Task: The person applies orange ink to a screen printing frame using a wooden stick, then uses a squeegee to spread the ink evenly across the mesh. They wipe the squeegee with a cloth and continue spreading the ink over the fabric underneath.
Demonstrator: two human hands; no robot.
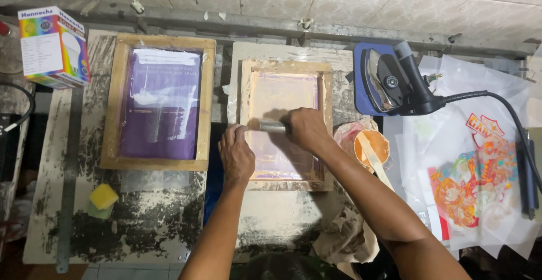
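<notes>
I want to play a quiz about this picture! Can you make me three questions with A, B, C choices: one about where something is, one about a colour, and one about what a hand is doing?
1. Where is the yellow sponge?
A. inside the purple frame
B. on the worktable, below the purple frame
C. on top of the iron

2. What colour is the screen in the left wooden frame?
A. purple
B. green
C. black

3. What is the right hand doing?
A. lying flat and empty
B. lifting the iron
C. gripping a tool across the small frame

Answers:
1. B, the sponge lies on the stained worktable under that frame.
2. A, its screen is purple with pale patches.
3. C, the fingers close on a flat tool over the small frame, while the left hand rests on that frame's left edge. The iron sits untouched.
</notes>
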